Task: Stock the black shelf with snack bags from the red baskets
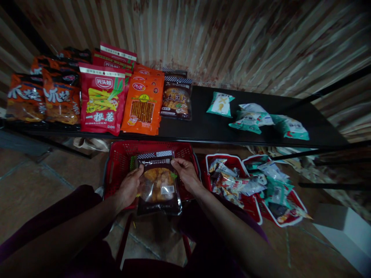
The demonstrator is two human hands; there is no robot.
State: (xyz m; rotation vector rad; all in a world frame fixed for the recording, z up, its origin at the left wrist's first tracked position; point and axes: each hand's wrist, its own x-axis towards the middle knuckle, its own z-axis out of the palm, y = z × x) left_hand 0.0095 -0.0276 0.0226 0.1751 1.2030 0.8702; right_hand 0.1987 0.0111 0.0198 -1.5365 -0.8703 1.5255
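Both hands hold a dark snack bag (159, 185) with a clear window, its barcode label facing up. My left hand (129, 187) pinches the bag's left edge near the top. On the opposite edge, my right hand (185, 173) grips near the top corner. Beneath and behind the bag is a red basket (116, 154), its inside mostly hidden; a bit of green packaging shows beside the bag. On the black shelf (199, 129) ahead stand similar dark potato-slice bags (176, 98), next to orange snack bags (142, 104).
Red spring-onion snack bags (101, 100) and orange-black bags (62, 96) fill the shelf's left. Several small teal packets (220, 104) lie on its right. Two white-rimmed red baskets (242, 170) with small packets stand at the lower right, near a white box (344, 231). A pleated curtain (174, 34) hangs behind.
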